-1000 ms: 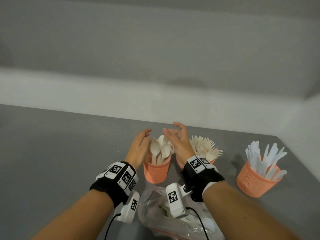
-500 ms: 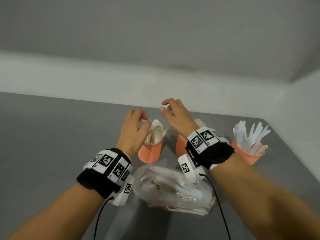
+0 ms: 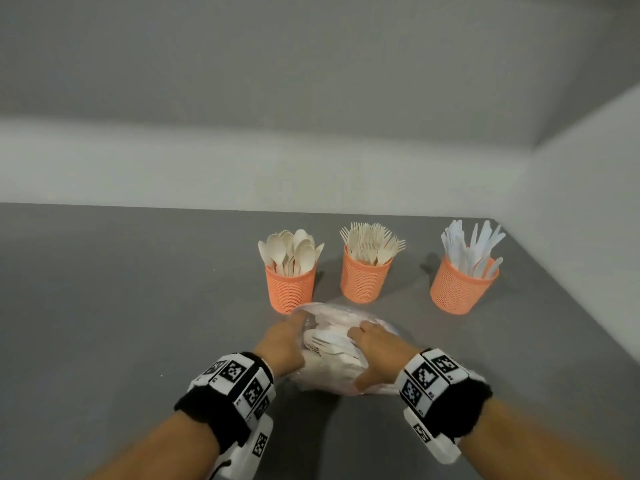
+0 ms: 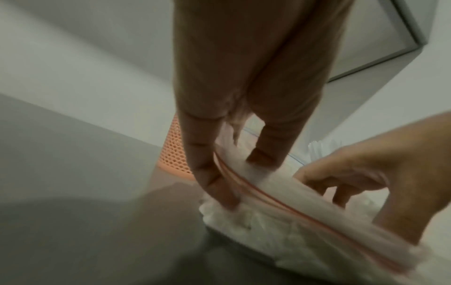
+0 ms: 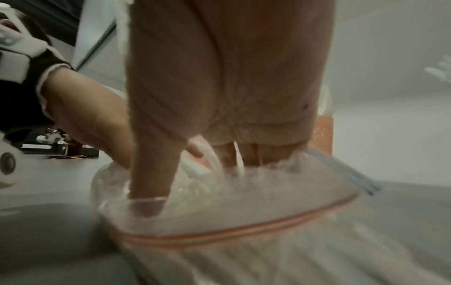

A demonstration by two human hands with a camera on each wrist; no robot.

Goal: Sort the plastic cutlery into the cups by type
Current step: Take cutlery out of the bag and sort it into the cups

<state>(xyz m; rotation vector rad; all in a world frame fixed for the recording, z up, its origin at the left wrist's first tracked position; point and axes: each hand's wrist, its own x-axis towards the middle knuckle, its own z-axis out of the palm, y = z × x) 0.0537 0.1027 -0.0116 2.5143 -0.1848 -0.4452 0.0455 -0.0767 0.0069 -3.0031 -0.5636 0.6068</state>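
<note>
Three orange mesh cups stand in a row: the spoon cup [image 3: 290, 285], the fork cup [image 3: 363, 280] and the knife cup [image 3: 457, 291]. In front of them lies a clear zip bag [image 3: 329, 315] of mixed white cutlery [image 3: 323, 342]. My left hand [image 3: 294, 323] pinches the bag's red-lined rim [image 4: 244, 185] on its left side. My right hand [image 3: 362, 355] reaches into the bag's mouth [image 5: 231, 227]. Its fingers curl among the cutlery, and a white handle [image 5: 238, 158] shows between them. The blur hides which piece it is.
The grey table [image 3: 138, 306] ends at a pale wall behind the cups and another on the right. The bag sits just in front of the spoon and fork cups.
Both hands have come down from above the spoon cup to the bag. The left now holds its rim and the right has gone into its opening. My view has tilted downward.
</note>
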